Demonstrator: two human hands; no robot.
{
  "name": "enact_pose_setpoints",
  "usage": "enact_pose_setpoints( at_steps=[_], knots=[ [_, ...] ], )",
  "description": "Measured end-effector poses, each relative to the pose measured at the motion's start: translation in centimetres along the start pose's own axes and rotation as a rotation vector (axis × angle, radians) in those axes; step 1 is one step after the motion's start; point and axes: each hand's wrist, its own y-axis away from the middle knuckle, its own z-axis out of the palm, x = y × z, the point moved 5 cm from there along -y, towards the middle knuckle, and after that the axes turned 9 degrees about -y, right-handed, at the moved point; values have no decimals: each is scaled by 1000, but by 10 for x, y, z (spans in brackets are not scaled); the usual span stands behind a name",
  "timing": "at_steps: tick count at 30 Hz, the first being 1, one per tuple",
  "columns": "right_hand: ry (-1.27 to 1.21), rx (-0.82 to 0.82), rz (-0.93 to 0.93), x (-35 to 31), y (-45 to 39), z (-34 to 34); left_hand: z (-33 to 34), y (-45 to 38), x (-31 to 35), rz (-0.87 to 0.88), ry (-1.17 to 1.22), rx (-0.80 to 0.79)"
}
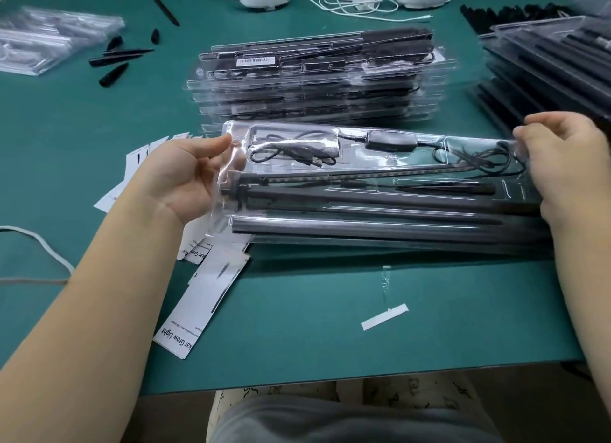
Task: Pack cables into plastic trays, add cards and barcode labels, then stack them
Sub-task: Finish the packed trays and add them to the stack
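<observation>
A smooth green table (297,327) fills most of the view. Behind the hands stands a tall stack of packed trays (314,79), clear glossy plastic with black parts inside and a white barcode label (254,61) on the top one. A second stack (555,62), darker, is at the far right, and a pile of empty clear trays (49,39) lies far left.

In front of the middle stack, a long clear plastic tray (380,191) is held a little over the table. It is rectangular with moulded pockets: a coiled black cable (291,155) in the upper left pocket, a black oval switch box (391,142) in the middle, and long black rods (380,228) along the lower part.

The left hand (185,178) holds the tray's left end, thumb on top near the corner, fingers behind the plastic. The right hand (568,165) pinches the right end with curled fingers.

White paper cards (198,310) with black print lie under and beside the left forearm. Small black pointed spikes (114,66) are scattered at far left. A narrow white strip (385,316) lies alone near the table's front edge.
</observation>
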Motion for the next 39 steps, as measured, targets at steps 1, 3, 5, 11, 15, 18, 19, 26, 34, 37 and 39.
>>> enact_pose_setpoints(
  at_steps=[1,3,5,11,15,18,19,26,34,37,39],
  knots=[
    [-3,-6,3,0,0,1,1,0,0,-1,17,-7],
    [-4,-24,2,1,0,3,2,0,0,4,56,-6],
    [1,-31,-7,2,-1,5,4,0,0,31,79,4],
    [56,-27,-35,2,0,8,10,2,-1,60,179,-104],
    [68,-27,-18,4,0,7,11,1,-3,46,249,-176],
    [71,-29,-15,4,0,7,9,0,-3,63,118,-110],
    [68,-30,-16,4,0,7,9,1,-3,63,80,-74],
    [61,-23,-14,4,-1,5,7,-2,-3,90,45,32],
    [50,-35,-14,6,-1,7,5,-4,-11,57,-253,103],
    [48,-26,-22,6,-1,7,5,-5,-11,30,-295,115],
    [35,-25,-33,5,0,8,5,-5,-12,-23,-221,90]
  ],
)
